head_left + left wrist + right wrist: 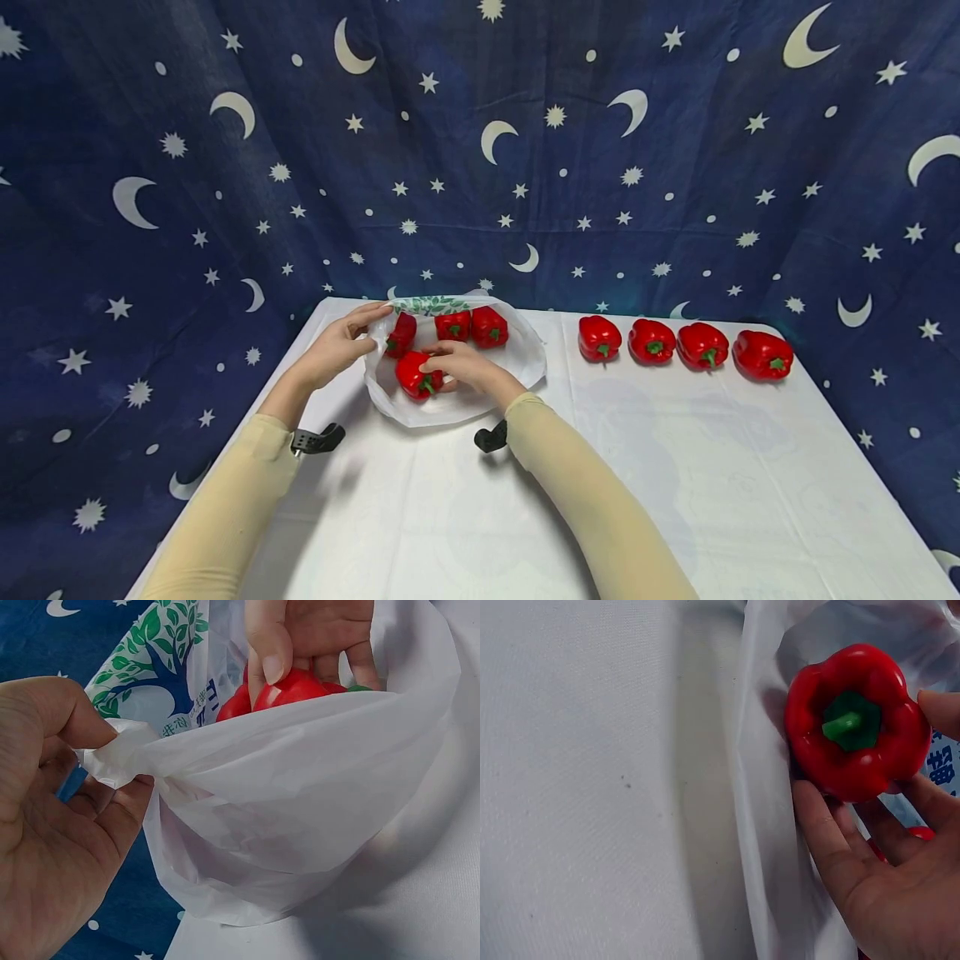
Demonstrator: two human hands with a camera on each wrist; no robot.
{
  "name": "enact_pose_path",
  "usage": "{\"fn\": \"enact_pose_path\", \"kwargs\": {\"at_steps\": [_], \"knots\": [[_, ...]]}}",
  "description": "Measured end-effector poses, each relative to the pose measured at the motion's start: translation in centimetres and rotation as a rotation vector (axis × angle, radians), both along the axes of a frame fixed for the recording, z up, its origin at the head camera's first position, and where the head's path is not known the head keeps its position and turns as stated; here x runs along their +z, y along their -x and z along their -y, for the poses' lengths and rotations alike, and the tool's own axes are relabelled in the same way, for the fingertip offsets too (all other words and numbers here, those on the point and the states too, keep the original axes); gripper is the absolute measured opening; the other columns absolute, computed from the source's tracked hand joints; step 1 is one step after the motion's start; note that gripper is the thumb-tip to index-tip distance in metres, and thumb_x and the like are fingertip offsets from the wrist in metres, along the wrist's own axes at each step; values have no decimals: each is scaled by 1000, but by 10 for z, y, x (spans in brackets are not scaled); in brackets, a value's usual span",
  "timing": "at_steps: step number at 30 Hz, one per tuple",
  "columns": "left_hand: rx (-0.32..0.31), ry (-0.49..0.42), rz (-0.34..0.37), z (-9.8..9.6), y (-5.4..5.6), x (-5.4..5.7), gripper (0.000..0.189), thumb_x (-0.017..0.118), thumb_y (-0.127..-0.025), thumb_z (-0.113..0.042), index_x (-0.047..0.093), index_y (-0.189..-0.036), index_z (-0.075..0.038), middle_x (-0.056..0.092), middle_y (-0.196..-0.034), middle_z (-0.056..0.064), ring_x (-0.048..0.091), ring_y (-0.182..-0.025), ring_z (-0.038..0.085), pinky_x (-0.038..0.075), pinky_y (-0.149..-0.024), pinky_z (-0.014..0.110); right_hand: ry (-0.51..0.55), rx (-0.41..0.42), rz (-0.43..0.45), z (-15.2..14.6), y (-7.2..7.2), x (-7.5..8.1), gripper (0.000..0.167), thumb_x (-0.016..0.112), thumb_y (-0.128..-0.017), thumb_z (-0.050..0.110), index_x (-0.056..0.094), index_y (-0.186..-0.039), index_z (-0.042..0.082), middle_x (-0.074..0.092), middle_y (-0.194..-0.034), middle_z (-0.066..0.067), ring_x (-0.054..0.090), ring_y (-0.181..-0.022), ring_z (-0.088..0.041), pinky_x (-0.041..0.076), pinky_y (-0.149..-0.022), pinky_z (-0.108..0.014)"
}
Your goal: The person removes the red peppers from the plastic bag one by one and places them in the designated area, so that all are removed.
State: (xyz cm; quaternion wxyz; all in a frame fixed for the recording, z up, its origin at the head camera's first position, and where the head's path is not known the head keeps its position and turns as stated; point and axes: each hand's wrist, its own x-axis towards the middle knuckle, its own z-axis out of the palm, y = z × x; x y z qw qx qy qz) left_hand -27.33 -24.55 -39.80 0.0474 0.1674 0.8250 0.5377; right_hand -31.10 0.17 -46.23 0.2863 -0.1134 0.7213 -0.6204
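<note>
Bag [300,795] held how?
Rim pinched between thumb and fingers of left hand [335,346].
Right hand [468,364]?
Inside bag; red pepper [896,697] gripped by thumb and fingers, near bag's front rim. Three more peppers [489,327] contained behind it.
Outside?
Four peppers [652,342] lined up on white tabletop [675,483], to the right.

Head view bright and evenly lit. Soft shadows beneath both sleeves [232,500] on the counter [450,517] indicate light from above. Both wrist views dimmer and greyer. Left wrist: broad shadow right of the bag [285,795]. Right wrist: small glare spots on the pepper [859,726]; soft-edged dark band alongside the bag.
</note>
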Motion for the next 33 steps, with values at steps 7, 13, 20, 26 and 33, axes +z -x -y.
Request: {"fn": "enact_pose_path", "kwargs": {"at_steps": [7, 13, 20, 26, 33], "knots": [[4, 12, 6, -2, 1, -1, 62, 51, -93, 6, 47, -154, -6, 28, -165, 6, 22, -152, 28, 17, -122, 50, 17, 6, -7, 4, -1, -1, 67, 76, -91, 32, 53, -149, 8, 54, -144, -8, 58, -122, -26, 57, -91, -45], [-7, -4, -2, -2, 1, -1, 62, 52, -93, 7, 47, -153, -5, 28, -165, 7, 23, -152, 28, 17, -123, 50, -9, 28, -58, 5, -3, 0, 65, 76, -91, 29, 54, -148, 9, 52, -145, -9, 60, -116, -23, 58, -87, -41], [-11, -20, -12, -3, 0, 0, 63, 51, -91, 9, 47, -153, -4, 30, -164, 8, 23, -152, 29, 16, -122, 51, -43, 53, -80, -2, -4, 2, 59, 74, -92, 25, 57, -147, 10, 52, -145, -9, 59, -116, -23, 58, -88, -43], [-2, 3, -4, -3, -1, 0, 62, 51, -92, 7, 47, -153, -5, 29, -164, 8, 23, -152, 28, 16, -122, 51, -81, 101, -93, -13, -3, 2, 63, 74, -91, 27, 54, -148, 10, 55, -139, -9, 58, -114, -24, 59, -86, -44], [-5, 6, -1, -3, 0, -1, 62, 51, -92, 7, 47, -154, -5, 28, -165, 8, 23, -152, 29, 16, -122, 51, -113, 149, -75, -16, -1, 2, 72, 74, -90, 28, 46, -155, 15, 46, -148, -10, 56, -117, -25, 59, -84, -44]]}}
